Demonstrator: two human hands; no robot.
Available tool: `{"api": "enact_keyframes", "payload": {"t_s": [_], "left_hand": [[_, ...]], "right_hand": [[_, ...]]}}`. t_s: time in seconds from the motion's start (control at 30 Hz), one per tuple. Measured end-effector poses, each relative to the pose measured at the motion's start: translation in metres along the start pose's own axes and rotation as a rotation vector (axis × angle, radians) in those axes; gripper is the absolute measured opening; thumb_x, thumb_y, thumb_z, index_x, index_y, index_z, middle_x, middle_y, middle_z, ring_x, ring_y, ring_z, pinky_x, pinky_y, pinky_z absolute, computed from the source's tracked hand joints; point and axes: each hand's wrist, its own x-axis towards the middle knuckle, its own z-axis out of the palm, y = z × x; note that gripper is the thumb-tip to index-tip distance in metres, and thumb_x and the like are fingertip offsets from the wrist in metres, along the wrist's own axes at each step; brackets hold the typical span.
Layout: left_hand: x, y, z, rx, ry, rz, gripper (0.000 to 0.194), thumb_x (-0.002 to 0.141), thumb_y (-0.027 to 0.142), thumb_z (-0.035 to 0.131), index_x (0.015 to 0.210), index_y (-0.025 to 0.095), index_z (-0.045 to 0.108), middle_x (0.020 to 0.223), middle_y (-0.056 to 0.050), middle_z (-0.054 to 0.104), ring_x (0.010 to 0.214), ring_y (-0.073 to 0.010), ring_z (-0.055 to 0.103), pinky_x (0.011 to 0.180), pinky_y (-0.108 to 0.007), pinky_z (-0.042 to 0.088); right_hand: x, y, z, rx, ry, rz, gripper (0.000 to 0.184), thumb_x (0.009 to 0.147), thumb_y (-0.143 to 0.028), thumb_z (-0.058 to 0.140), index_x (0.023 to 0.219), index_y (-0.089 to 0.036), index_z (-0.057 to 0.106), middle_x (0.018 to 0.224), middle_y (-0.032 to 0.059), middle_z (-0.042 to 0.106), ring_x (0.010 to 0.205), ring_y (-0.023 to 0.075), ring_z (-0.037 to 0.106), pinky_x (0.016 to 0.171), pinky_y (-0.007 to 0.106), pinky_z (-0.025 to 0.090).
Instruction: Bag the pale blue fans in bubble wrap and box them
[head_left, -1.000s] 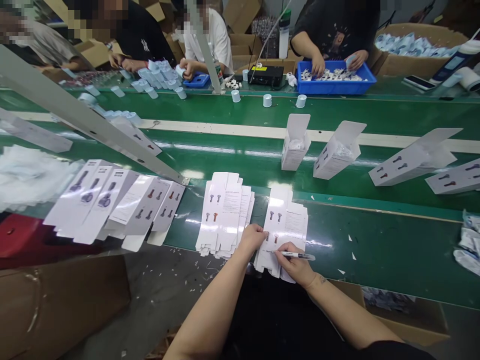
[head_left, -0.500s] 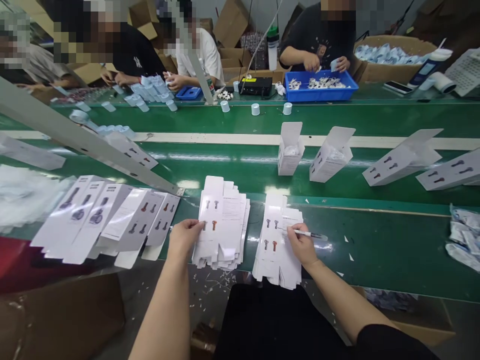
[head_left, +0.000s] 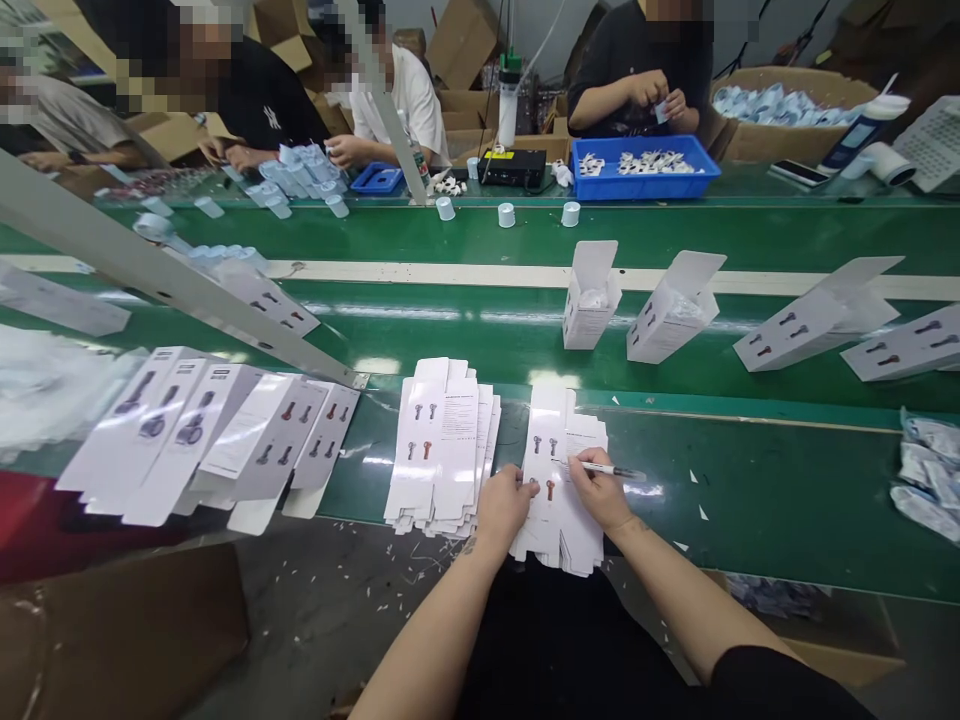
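Two stacks of flattened white cartons lie side by side at the bench edge in front of me, a left stack [head_left: 457, 480] and a right stack [head_left: 547, 520]. The cartons bear small printed pictures, one in orange. My left hand [head_left: 504, 508] has its fingers closed at the left edge of the right stack, pinching the top flat carton there. A slim pen [head_left: 615, 470] is held in my right hand [head_left: 602, 492], its tip pointing left over the same stack. That hand rests on the stack's right part.
Opened upright cartons [head_left: 592, 310] with bagged contents stand on the green belt [head_left: 450, 330]. Several formed cartons [head_left: 217, 420] lean at left. A slanted metal bar [head_left: 187, 290] crosses there. Plastic bags [head_left: 930, 470] lie far right. Co-workers sit opposite, beside a blue tray [head_left: 645, 185].
My left hand has moved right from the left stack to the right stack. The pen stays in my right hand. The upright cartons on the belt have shifted slightly right, the white cups slightly left.
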Motion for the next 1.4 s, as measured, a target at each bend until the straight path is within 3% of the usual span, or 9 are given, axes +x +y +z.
{"api": "enact_keyframes", "payload": {"t_s": [0.13, 0.4, 0.73, 0.8, 0.9, 1.03, 1.13, 1.23, 1.4], "left_hand": [[0.000, -0.004, -0.002, -0.039, 0.029, -0.001, 0.011, 0.079, 0.029, 0.063, 0.080, 0.020, 0.058, 0.075, -0.003, 0.066, 0.074, -0.0191, 0.061, 0.059, -0.026, 0.034], [0.008, -0.006, 0.002, -0.127, 0.020, -0.055, 0.014, 0.077, 0.029, 0.066, 0.072, 0.019, 0.058, 0.074, -0.003, 0.065, 0.073, -0.0171, 0.061, 0.061, -0.025, 0.038], [0.004, -0.003, -0.001, -0.237, 0.020, -0.064, 0.011, 0.075, 0.024, 0.067, 0.070, 0.018, 0.058, 0.070, -0.002, 0.064, 0.068, -0.0157, 0.059, 0.059, -0.024, 0.041], [-0.001, -0.003, -0.015, -0.296, -0.003, -0.062, 0.010, 0.078, 0.026, 0.063, 0.074, 0.017, 0.060, 0.071, -0.002, 0.065, 0.065, -0.0146, 0.059, 0.057, -0.024, 0.043], [-0.005, -0.014, -0.056, -0.451, 0.029, -0.069, 0.014, 0.077, 0.030, 0.062, 0.079, 0.016, 0.063, 0.071, -0.003, 0.067, 0.063, -0.0143, 0.060, 0.059, -0.025, 0.046], [0.003, -0.047, -0.125, -0.513, 0.289, -0.161, 0.020, 0.069, 0.032, 0.066, 0.080, 0.015, 0.066, 0.073, -0.005, 0.069, 0.067, -0.0188, 0.062, 0.066, -0.030, 0.049], [0.007, -0.063, -0.151, -0.247, 0.483, -0.232, 0.025, 0.070, 0.036, 0.065, 0.085, 0.015, 0.068, 0.081, -0.009, 0.070, 0.079, -0.0259, 0.063, 0.074, -0.036, 0.048], [0.001, -0.052, -0.134, -0.074, 0.577, -0.131, 0.026, 0.078, 0.036, 0.059, 0.093, 0.017, 0.068, 0.092, -0.010, 0.070, 0.090, -0.0270, 0.063, 0.083, -0.037, 0.046], [-0.011, -0.005, -0.043, -0.073, 0.081, 0.089, 0.022, 0.084, 0.029, 0.054, 0.100, 0.017, 0.066, 0.097, -0.009, 0.070, 0.093, -0.0224, 0.063, 0.080, -0.030, 0.046]], "right_hand": [[-0.015, -0.006, -0.010, 0.013, -0.007, -0.015, 0.018, 0.087, -0.038, 0.051, 0.078, -0.023, 0.050, 0.066, -0.0012, 0.052, 0.060, 0.0154, 0.049, 0.058, 0.030, 0.043], [-0.063, -0.015, -0.006, 0.032, -0.301, -0.069, 0.017, 0.086, -0.034, 0.056, 0.074, -0.023, 0.055, 0.056, -0.0037, 0.053, 0.048, 0.0128, 0.049, 0.048, 0.026, 0.041], [-0.059, -0.018, -0.003, 0.045, -0.291, -0.068, 0.017, 0.086, -0.035, 0.056, 0.073, -0.023, 0.054, 0.057, -0.0035, 0.053, 0.050, 0.0133, 0.049, 0.050, 0.027, 0.042], [-0.054, -0.023, -0.009, 0.057, -0.197, -0.056, 0.019, 0.086, -0.037, 0.056, 0.074, -0.023, 0.054, 0.060, -0.0026, 0.053, 0.054, 0.0142, 0.050, 0.053, 0.027, 0.043], [-0.038, -0.023, -0.016, 0.059, -0.001, -0.016, 0.020, 0.089, -0.039, 0.051, 0.078, -0.023, 0.051, 0.066, -0.0013, 0.053, 0.061, 0.0157, 0.052, 0.060, 0.029, 0.044], [-0.014, -0.010, -0.013, 0.031, 0.111, 0.026, 0.020, 0.089, -0.041, 0.050, 0.081, -0.023, 0.048, 0.066, -0.0022, 0.050, 0.062, 0.0161, 0.050, 0.061, 0.030, 0.043], [-0.007, -0.003, -0.005, 0.010, 0.079, 0.031, 0.023, 0.086, -0.044, 0.053, 0.078, -0.023, 0.050, 0.064, -0.0028, 0.050, 0.059, 0.0159, 0.049, 0.059, 0.030, 0.041], [-0.008, 0.001, 0.001, -0.012, 0.052, 0.031, 0.024, 0.085, -0.045, 0.054, 0.077, -0.023, 0.051, 0.062, -0.0027, 0.051, 0.058, 0.0156, 0.048, 0.057, 0.029, 0.041], [-0.007, 0.004, 0.003, -0.042, 0.046, 0.018, 0.024, 0.085, -0.045, 0.053, 0.076, -0.023, 0.050, 0.057, -0.0043, 0.048, 0.053, 0.0146, 0.046, 0.054, 0.028, 0.041]]}}
